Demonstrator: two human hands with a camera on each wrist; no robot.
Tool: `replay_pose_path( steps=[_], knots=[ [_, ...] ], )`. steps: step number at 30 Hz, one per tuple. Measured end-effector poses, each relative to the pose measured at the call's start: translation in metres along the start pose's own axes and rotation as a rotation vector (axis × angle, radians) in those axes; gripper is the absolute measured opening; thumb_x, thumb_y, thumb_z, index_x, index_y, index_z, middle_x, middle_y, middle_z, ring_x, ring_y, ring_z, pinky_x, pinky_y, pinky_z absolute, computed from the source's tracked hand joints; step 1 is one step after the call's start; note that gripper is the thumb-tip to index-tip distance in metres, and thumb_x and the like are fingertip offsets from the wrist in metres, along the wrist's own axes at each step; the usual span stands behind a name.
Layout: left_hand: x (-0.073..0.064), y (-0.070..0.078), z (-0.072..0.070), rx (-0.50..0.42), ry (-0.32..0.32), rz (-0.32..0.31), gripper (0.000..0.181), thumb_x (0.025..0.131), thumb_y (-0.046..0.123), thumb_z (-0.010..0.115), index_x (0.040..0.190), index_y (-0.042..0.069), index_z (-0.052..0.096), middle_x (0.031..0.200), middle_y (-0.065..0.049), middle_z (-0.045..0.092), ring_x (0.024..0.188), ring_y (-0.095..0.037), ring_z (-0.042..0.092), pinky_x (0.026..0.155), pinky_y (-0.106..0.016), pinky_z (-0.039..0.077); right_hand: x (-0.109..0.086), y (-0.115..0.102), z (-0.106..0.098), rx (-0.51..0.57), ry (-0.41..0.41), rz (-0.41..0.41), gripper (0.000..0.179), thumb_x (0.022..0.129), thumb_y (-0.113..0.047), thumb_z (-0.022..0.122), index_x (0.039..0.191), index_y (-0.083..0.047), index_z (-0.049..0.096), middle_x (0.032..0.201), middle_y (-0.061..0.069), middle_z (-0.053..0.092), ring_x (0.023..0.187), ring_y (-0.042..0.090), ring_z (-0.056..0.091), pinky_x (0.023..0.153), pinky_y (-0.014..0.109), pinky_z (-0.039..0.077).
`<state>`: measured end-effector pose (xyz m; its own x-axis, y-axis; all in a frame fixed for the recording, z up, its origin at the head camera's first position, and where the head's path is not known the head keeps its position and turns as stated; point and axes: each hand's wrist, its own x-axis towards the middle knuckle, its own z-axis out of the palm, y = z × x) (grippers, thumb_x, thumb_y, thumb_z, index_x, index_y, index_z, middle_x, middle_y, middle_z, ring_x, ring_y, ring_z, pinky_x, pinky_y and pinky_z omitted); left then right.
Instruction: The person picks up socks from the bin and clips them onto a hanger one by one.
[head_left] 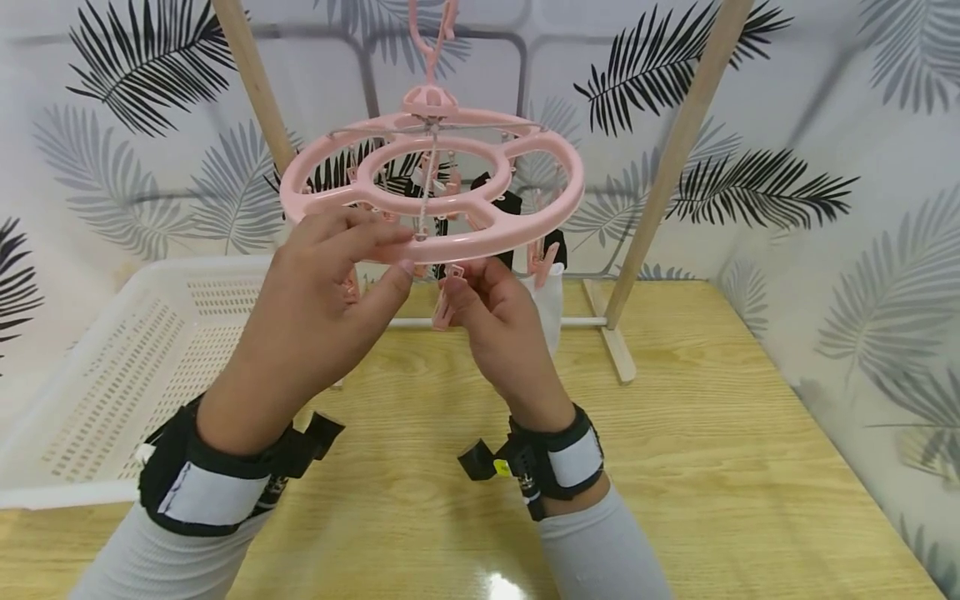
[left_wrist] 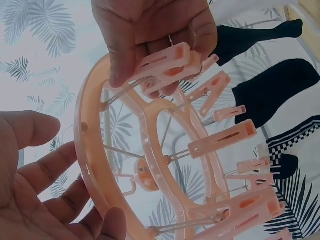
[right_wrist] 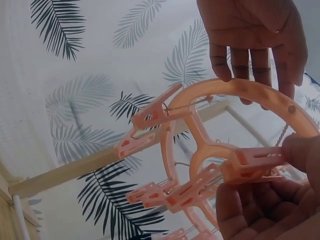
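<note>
A round pink clip hanger (head_left: 517, 233) hangs by its hook, with pink clothespins dangling below its rings. My left hand (head_left: 311, 304) touches the near left part of the outer ring, its fingers fairly straight and its thumb off the ring. With thumb and fingers my right hand (head_left: 502, 325) pinches a clothespin (right_wrist: 250, 165) just below the near rim. That clothespin holds no cloth. Other clothespins (left_wrist: 222, 138) hang free around it. On the far side hang dark socks (left_wrist: 277, 87) and a checkered black-and-white sock (left_wrist: 295, 142), partly hidden by the ring in the head view.
A white perforated basket (head_left: 112, 367) stands on the wooden table (head_left: 420, 467) at the left. Wooden stand posts (head_left: 667, 167) rise behind the hanger, with a white bar low between them. A white cloth (head_left: 551, 308) hangs behind my right hand. Leaf-patterned fabric covers the back.
</note>
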<state>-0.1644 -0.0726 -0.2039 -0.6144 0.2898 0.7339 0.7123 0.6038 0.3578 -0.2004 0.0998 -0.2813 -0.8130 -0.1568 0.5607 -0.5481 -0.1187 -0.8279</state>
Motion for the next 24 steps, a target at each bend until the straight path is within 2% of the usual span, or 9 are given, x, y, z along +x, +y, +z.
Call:
replay_pose_path(
  steps=[6, 8, 11, 14, 16, 18, 20, 22, 24],
  knots=[
    [-0.001, -0.003, -0.004, -0.074, 0.014, -0.014, 0.023, 0.087, 0.015, 0.064, 0.106, 0.004, 0.069, 0.107, -0.008, 0.063, 0.096, -0.016, 0.051, 0.068, -0.038, 0.039, 0.000, -0.002, 0.001, 0.009, 0.068, -0.046, 0.019, 0.098, -0.015, 0.048, 0.099, 0.004, 0.050, 0.080, 0.010, 0.056, 0.068, 0.028, 0.056, 0.062, 0.029, 0.051],
    [-0.001, -0.005, -0.007, -0.111, 0.028, -0.030, 0.021, 0.088, 0.014, 0.063, 0.106, 0.005, 0.069, 0.109, -0.005, 0.063, 0.096, -0.014, 0.053, 0.070, -0.037, 0.041, -0.001, -0.002, 0.000, 0.011, 0.081, -0.041, 0.019, 0.097, -0.014, 0.049, 0.099, 0.005, 0.050, 0.081, 0.010, 0.056, 0.069, 0.028, 0.056, 0.063, 0.028, 0.051],
    [-0.004, -0.010, -0.011, -0.132, 0.056, -0.061, 0.021, 0.089, 0.015, 0.061, 0.106, 0.007, 0.069, 0.108, -0.003, 0.063, 0.090, -0.010, 0.053, 0.074, -0.029, 0.046, -0.002, -0.002, -0.001, 0.004, 0.085, -0.026, 0.021, 0.097, -0.015, 0.049, 0.101, 0.005, 0.051, 0.082, 0.010, 0.056, 0.070, 0.027, 0.057, 0.064, 0.026, 0.050],
    [-0.007, -0.017, -0.015, -0.157, 0.107, -0.108, 0.019, 0.089, 0.014, 0.061, 0.104, 0.005, 0.070, 0.109, -0.004, 0.063, 0.096, -0.010, 0.053, 0.075, -0.020, 0.046, -0.002, -0.002, -0.002, -0.010, 0.081, -0.009, 0.022, 0.097, -0.016, 0.050, 0.102, 0.005, 0.052, 0.083, 0.011, 0.056, 0.071, 0.027, 0.057, 0.064, 0.027, 0.050],
    [-0.009, -0.025, -0.018, -0.178, 0.154, -0.174, 0.020, 0.090, 0.015, 0.061, 0.104, 0.005, 0.069, 0.108, -0.002, 0.063, 0.098, -0.010, 0.052, 0.073, -0.017, 0.045, -0.002, -0.001, -0.003, -0.027, 0.081, -0.001, 0.022, 0.097, -0.017, 0.051, 0.102, 0.004, 0.053, 0.082, 0.011, 0.056, 0.071, 0.027, 0.057, 0.063, 0.027, 0.050],
    [-0.009, -0.036, -0.021, -0.190, 0.213, -0.250, 0.021, 0.090, 0.016, 0.059, 0.103, 0.004, 0.070, 0.107, 0.002, 0.063, 0.099, -0.010, 0.051, 0.073, -0.017, 0.044, -0.002, 0.000, -0.004, -0.031, 0.077, -0.005, 0.021, 0.097, -0.017, 0.051, 0.102, 0.003, 0.054, 0.081, 0.011, 0.056, 0.070, 0.027, 0.057, 0.062, 0.029, 0.049],
    [-0.007, -0.054, -0.023, -0.165, 0.281, -0.322, 0.022, 0.090, 0.019, 0.058, 0.102, 0.004, 0.070, 0.101, 0.006, 0.062, 0.097, -0.010, 0.052, 0.072, -0.017, 0.044, -0.001, -0.001, -0.004, -0.033, 0.078, -0.004, 0.020, 0.097, -0.017, 0.051, 0.102, 0.002, 0.054, 0.081, 0.011, 0.056, 0.069, 0.027, 0.056, 0.062, 0.029, 0.049],
    [-0.005, -0.081, -0.024, -0.089, 0.335, -0.377, 0.025, 0.090, 0.022, 0.056, 0.101, 0.004, 0.070, 0.096, 0.010, 0.059, 0.094, -0.009, 0.053, 0.072, -0.016, 0.043, -0.001, -0.001, -0.005, -0.029, 0.079, 0.000, 0.021, 0.096, -0.018, 0.051, 0.102, 0.002, 0.054, 0.080, 0.011, 0.056, 0.069, 0.027, 0.056, 0.062, 0.029, 0.048],
    [-0.007, -0.113, -0.025, -0.003, 0.341, -0.448, 0.030, 0.090, 0.026, 0.053, 0.102, 0.004, 0.069, 0.094, 0.009, 0.058, 0.093, -0.009, 0.053, 0.073, -0.019, 0.040, -0.002, -0.002, -0.005, -0.027, 0.082, 0.014, 0.021, 0.096, -0.019, 0.052, 0.101, 0.002, 0.054, 0.081, 0.011, 0.057, 0.070, 0.027, 0.056, 0.064, 0.029, 0.049]
  ],
)
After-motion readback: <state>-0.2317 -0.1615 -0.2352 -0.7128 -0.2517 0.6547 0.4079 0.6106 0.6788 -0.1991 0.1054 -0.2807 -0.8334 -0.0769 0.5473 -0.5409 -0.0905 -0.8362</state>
